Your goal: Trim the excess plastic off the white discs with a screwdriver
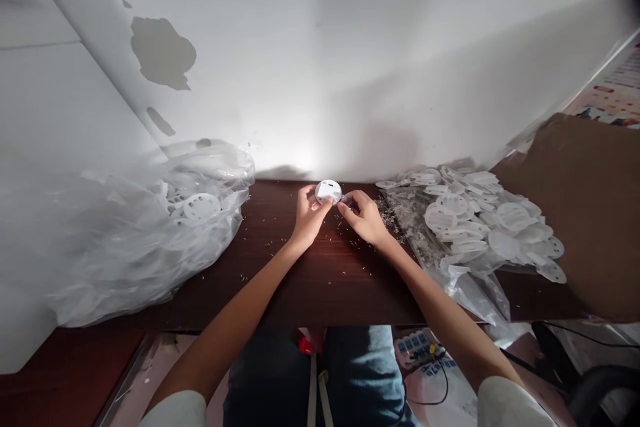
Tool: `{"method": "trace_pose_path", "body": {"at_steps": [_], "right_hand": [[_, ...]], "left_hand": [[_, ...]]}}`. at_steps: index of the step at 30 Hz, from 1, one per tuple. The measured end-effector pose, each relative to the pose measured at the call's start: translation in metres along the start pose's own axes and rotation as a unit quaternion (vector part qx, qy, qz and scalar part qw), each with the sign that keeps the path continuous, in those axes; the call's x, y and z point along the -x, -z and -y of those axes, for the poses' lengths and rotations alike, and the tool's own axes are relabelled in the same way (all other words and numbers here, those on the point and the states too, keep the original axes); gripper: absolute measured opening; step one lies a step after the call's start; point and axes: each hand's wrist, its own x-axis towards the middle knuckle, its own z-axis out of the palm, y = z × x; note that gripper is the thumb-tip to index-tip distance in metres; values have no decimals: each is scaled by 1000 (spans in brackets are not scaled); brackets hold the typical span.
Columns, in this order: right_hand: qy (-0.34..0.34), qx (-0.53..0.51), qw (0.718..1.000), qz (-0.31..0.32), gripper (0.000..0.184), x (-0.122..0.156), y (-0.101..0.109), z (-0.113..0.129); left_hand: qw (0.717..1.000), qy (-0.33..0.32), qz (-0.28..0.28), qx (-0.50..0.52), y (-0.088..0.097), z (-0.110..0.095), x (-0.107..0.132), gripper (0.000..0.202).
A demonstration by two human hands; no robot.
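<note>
My left hand pinches a small round white plastic disc and holds it upright above the dark wooden table, close to the white wall. My right hand is closed around a small purple tool whose tip touches the disc's right edge. Both hands meet at the table's far middle. Tiny white shavings lie scattered on the wood around them.
A big clear plastic bag of white discs fills the left side. A loose pile of white discs lies on plastic at the right, beside a brown cardboard box. Cables and a power strip lie on the floor.
</note>
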Motion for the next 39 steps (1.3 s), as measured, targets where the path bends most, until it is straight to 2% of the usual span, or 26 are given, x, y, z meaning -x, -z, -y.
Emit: {"method": "trace_pose_path", "body": {"at_steps": [3, 6, 9, 11, 22, 30, 39], "right_hand": [[2, -38, 999, -8, 24, 2, -2, 0], [43, -70, 996, -18, 24, 3, -5, -1], [89, -56, 994, -31, 17, 4, -7, -3], [95, -49, 994, -39, 15, 4, -8, -3], [15, -124, 992, -17, 20, 3, -12, 0], [13, -129, 991, -20, 19, 2, -14, -2], [-15, -154, 988, -13, 24, 1, -12, 1]], "left_hand": [[999, 40, -10, 21, -1, 0, -1, 63], [997, 64, -5, 46, -3, -1, 1, 60], [994, 83, 5, 74, -6, -2, 4, 58], [992, 88, 7, 94, -8, -3, 6, 57], [986, 102, -5, 129, -9, -2, 9, 53], [984, 113, 1, 137, -9, -1, 9, 50], [988, 95, 14, 120, -9, -2, 9, 51]]}}
